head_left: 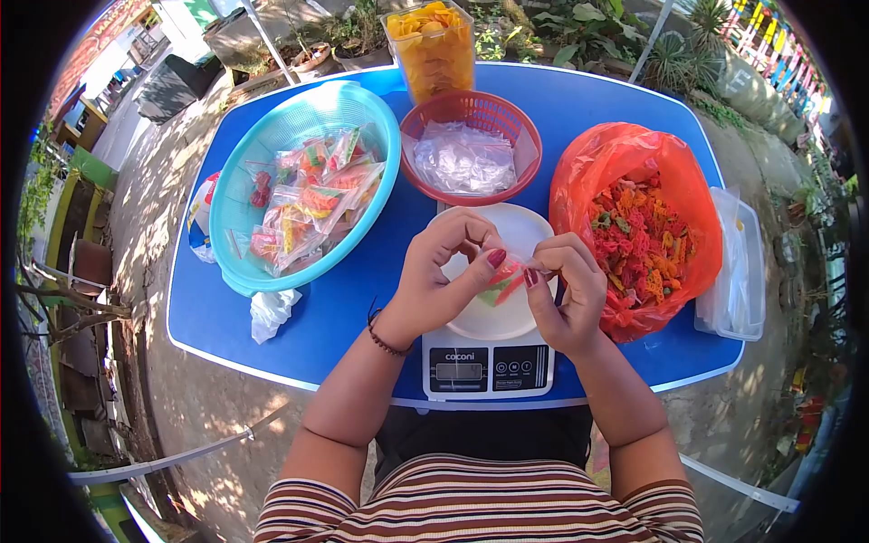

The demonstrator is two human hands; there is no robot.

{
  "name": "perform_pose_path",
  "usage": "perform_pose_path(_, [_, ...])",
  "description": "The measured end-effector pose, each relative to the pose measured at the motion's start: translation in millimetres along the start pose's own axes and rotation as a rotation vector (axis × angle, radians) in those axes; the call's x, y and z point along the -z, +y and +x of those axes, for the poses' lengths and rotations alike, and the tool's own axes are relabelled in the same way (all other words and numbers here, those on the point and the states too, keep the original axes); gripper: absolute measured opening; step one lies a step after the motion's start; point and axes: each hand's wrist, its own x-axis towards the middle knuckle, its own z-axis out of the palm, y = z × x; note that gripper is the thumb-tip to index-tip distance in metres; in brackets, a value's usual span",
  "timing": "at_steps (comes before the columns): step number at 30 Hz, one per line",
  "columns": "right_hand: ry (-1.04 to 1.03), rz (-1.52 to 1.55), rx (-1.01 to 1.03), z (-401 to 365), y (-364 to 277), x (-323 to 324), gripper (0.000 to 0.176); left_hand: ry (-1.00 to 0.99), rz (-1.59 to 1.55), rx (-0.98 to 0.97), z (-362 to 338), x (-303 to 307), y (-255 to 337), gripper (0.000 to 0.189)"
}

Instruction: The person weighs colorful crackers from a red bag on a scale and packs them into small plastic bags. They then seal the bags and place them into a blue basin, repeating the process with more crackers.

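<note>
At ten o'clock from the scale [489, 369] sits a turquoise basin [237, 185] of filled packets [317, 201]. The left hand [450, 271] pinches a small bag [510, 279] above the scale, fingers bent. At twelve, a red basket [529, 163] holds clear packets [463, 158]. The right hand [572, 291] grips the small bag's other side, fingers curled. Toward two o'clock, a red sack [579, 176] holds colourful bits [634, 240]

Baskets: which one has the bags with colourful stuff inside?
The bigger, light-blue basket on the left; the smaller red basket holds plain clear bags.
</note>
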Motion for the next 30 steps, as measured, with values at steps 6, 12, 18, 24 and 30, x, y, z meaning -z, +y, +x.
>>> perform_pose_path(6, [0.002, -0.034, 0.016, 2, -2, 1, 0.009, -0.109, 0.097, 0.031, 0, 1, 5, 0.014])
perform_pose_path(12, [-0.006, -0.036, 0.015, 0, 0, -1, 0.010, -0.134, 0.208, 0.031, 1, 4, 14, 0.005])
perform_pose_path(18, [0.005, -0.026, 0.017, 2, -2, 0, 0.008, -0.066, 0.213, -0.045, 1, 1, 13, 0.007])
perform_pose_path(24, [-0.013, -0.048, 0.077, 4, -4, 0, 0.007, -0.020, 0.222, -0.035, 0, 1, 13, 0.008])
perform_pose_path(30, [-0.049, 0.370, -0.264, 4, -11, -7, 0.012, 0.133, 0.416, -0.251, 4, 4, 18, 0.009])
